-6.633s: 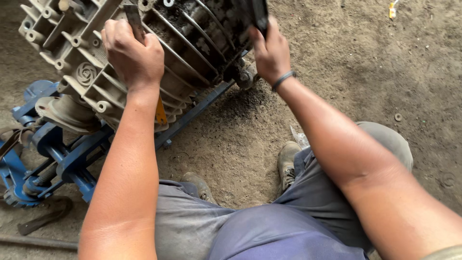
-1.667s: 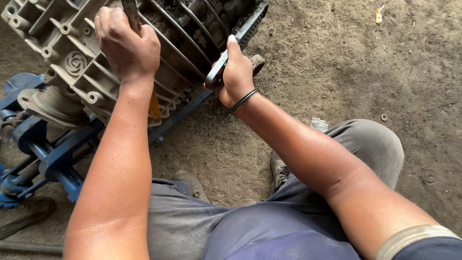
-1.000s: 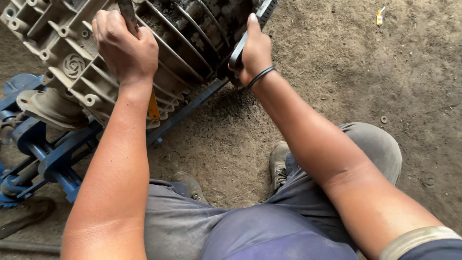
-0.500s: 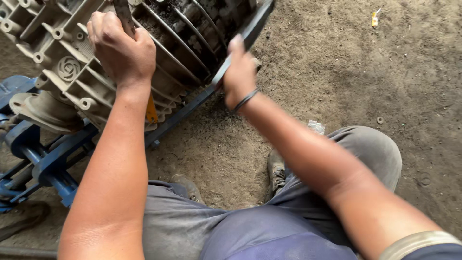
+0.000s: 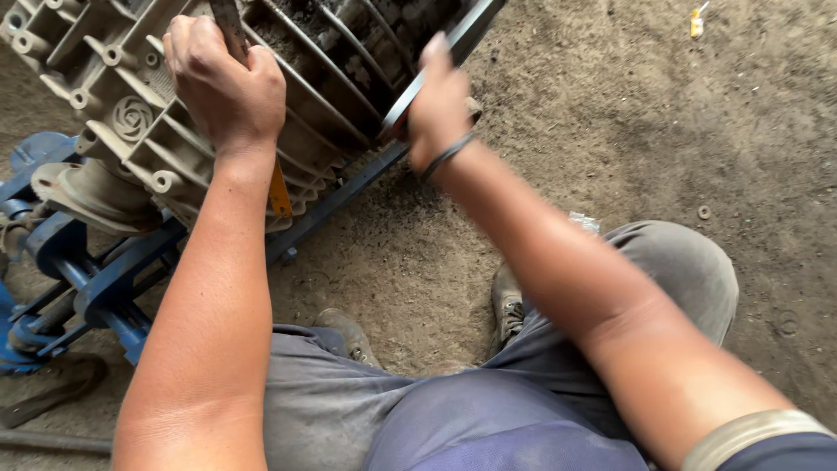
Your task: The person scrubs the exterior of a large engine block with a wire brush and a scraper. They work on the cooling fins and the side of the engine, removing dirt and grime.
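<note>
- The left hand [image 5: 225, 83] is closed in a fist around a dark, flat metal tool [image 5: 228, 24], whose shaft rises out of the top of the fist; the fist rests against the pale ribbed casing [image 5: 131, 113] at the far left.
- The right hand [image 5: 438, 109], slightly blurred, is clamped on a flat steel wrench [image 5: 436, 65]; the wrench slants up and to the right along the near right edge of the casing, its far end running out of the top of the frame; a dark band [image 5: 446, 155] circles the wrist.
- The casing is a large, grimy cast-metal housing with bolt bosses along its left side and dark, dirt-packed fins [image 5: 349, 52] across the part between the two hands; it lies tilted.
- A small yellow-orange piece [image 5: 279, 192] shows just below the casing, beside the left forearm.
- The casing sits on a blue metal stand [image 5: 96, 279], which reaches from the left edge towards the near middle; one blue bar [image 5: 340, 196] runs under the casing towards the right hand.
- The person crouches on a dirt floor [image 5: 628, 122] in grey trousers; two worn shoes [image 5: 510, 301] show between the knees.
- A small ring-shaped washer [image 5: 703, 212] lies on the floor at the right, well apart from the hands.
</note>
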